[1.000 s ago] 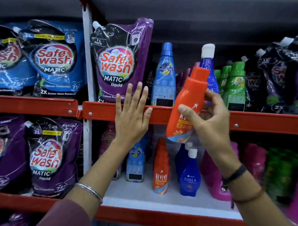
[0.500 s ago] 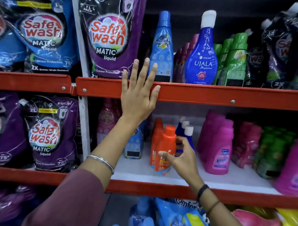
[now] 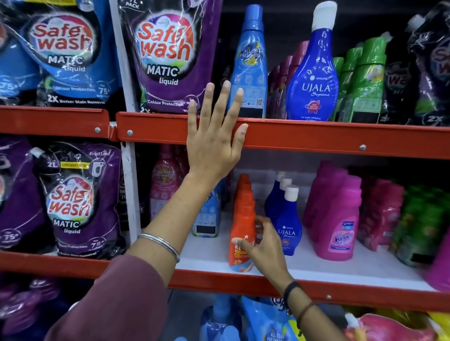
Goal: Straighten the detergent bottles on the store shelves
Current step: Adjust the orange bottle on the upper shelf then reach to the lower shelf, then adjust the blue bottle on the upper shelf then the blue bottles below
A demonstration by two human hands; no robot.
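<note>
An orange bottle [image 3: 242, 229] stands upright at the front of a row of orange bottles on the white middle shelf [image 3: 343, 270]. My right hand [image 3: 263, 247] wraps its lower part, thumb on the label and fingers behind. My left hand [image 3: 214, 142] lies flat with fingers spread against the red edge of the upper shelf [image 3: 322, 136], holding nothing. Small blue Ujala bottles [image 3: 287, 223] stand just right of the orange row. A tall light-blue bottle [image 3: 250, 61] and a large blue Ujala bottle [image 3: 315, 74] stand on the upper shelf.
Purple and blue Safewash pouches [image 3: 161, 50] fill the left bays. Pink bottles [image 3: 338, 220] and green bottles [image 3: 421, 228] sit right on the middle shelf, green bottles [image 3: 364, 80] above. A white upright post [image 3: 131, 187] divides the bays. Blue packs [image 3: 269, 330] lie on the bottom shelf.
My right hand has carried the orange bottle down from the upper shelf level to the front of the orange row on the middle shelf. The left hand stays on the shelf edge.
</note>
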